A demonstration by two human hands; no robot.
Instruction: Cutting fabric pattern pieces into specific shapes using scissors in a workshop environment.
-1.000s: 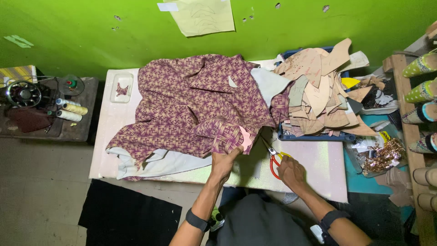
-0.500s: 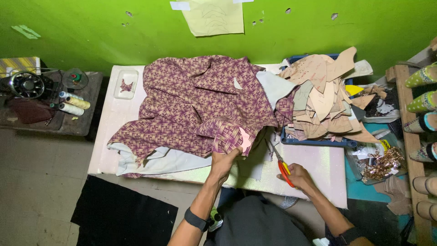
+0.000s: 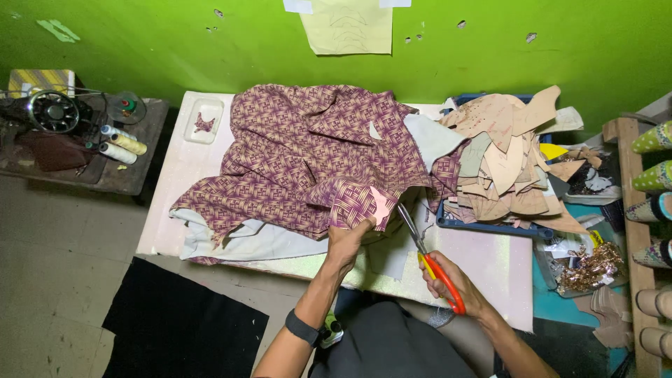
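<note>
one scissors (image 3: 432,255), two thread spools (image 3: 123,147)

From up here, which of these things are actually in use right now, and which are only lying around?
In use:
- purple-and-cream patterned fabric, pinched by the left hand
- orange-handled scissors, in the right hand
- small pink paper pattern piece

Lying about:
- heap of tan card patterns
- thread spools
- black sewing machine
- small white tray

Single head view, looking steeply down over table (image 3: 182,210) (wall at top).
</note>
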